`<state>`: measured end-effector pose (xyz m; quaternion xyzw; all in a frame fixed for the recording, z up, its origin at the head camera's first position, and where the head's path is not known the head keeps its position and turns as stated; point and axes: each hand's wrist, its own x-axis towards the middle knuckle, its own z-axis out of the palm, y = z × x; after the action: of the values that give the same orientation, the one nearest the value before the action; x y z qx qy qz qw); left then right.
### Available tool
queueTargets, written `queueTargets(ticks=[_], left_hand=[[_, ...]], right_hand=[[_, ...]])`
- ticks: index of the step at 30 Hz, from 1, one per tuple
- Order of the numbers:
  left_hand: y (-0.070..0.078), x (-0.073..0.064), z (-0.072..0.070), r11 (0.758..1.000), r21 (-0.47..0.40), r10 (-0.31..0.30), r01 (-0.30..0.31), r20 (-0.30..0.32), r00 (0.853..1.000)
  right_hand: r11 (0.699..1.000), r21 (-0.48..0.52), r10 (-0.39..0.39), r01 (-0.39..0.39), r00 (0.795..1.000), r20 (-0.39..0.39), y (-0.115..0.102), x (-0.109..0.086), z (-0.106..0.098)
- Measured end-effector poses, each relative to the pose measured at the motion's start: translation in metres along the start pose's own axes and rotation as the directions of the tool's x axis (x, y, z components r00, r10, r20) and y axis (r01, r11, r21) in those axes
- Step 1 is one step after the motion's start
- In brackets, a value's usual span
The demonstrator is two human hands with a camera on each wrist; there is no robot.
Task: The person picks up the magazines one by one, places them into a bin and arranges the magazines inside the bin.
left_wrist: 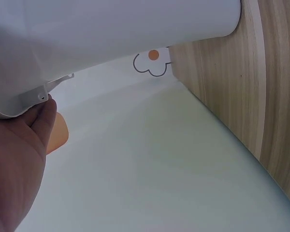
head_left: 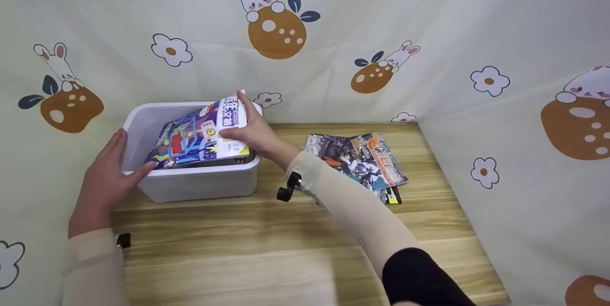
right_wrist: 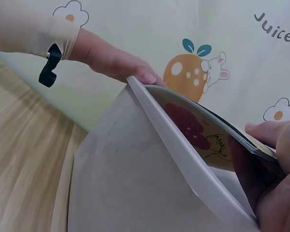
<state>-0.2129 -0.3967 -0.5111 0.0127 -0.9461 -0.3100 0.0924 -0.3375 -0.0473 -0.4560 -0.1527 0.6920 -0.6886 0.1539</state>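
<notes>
A white plastic bin [head_left: 205, 186] stands at the left on the wooden table. My right hand [head_left: 261, 135] pinches the right edge of a colourful magazine [head_left: 183, 139], thumb on the cover and fingers behind. The magazine slants into the bin, its right end raised above the rim; part of another printed item shows beneath it. At the bin's left end my left hand [head_left: 106, 177] grips the rim, its thumb by the magazine's lower left corner. In the left wrist view, the fingers [left_wrist: 44, 121] lie under the bin's rim. The bin's inside is mostly hidden.
Several magazines [head_left: 364, 160] lie in a loose, overlapping pile on the wooden table [head_left: 228, 253], right of the bin. A pale curtain [head_left: 329, 82] printed with rabbits, oranges and flowers hangs close behind the bin and along both sides.
</notes>
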Motion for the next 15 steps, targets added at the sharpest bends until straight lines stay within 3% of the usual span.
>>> queueTargets(ticks=[7, 15], left_hand=[[-0.003, 0.0005, -0.0013, 1.0, 0.0, 0.012, -0.012, 0.0, 1.0], [-0.001, 0.0018, -0.0025, 1.0, 0.0, 0.029, -0.029, -0.012, 1.0]], right_hand=[[0.997, -0.073, -0.012, 0.011, 1.0, -0.005, -0.0001, 0.001, 0.0038], [0.976, -0.207, -0.035, 0.059, 0.992, 0.121, -0.0021, 0.0044, 0.0047]])
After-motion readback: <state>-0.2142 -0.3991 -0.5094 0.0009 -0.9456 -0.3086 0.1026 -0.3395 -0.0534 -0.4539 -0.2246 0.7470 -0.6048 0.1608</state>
